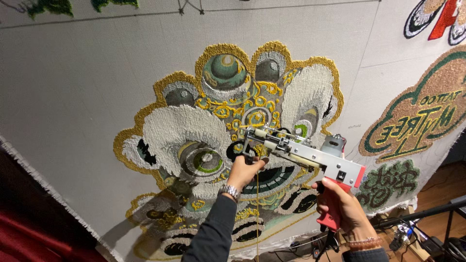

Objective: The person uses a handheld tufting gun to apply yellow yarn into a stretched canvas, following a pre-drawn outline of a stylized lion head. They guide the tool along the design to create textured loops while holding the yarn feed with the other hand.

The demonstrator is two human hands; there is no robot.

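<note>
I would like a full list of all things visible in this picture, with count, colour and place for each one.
tufting gun: one, silver body with red handle, centre right, held against the cloth
backing cloth: one, pale grey, stretched across most of the view
lion-head design: one, white, gold, green and black yarn, centre of the cloth
lettered oval design: one, tan and dark green, right side
small green design: one, dark green, below the oval
yarn strand: one, yellow, hanging below the gun
wristwatch: one, silver, left wrist
bead bracelet: one, pinkish, right wrist
left hand: one, grips the gun's front handle
right hand: one, grips the red rear handle
</note>
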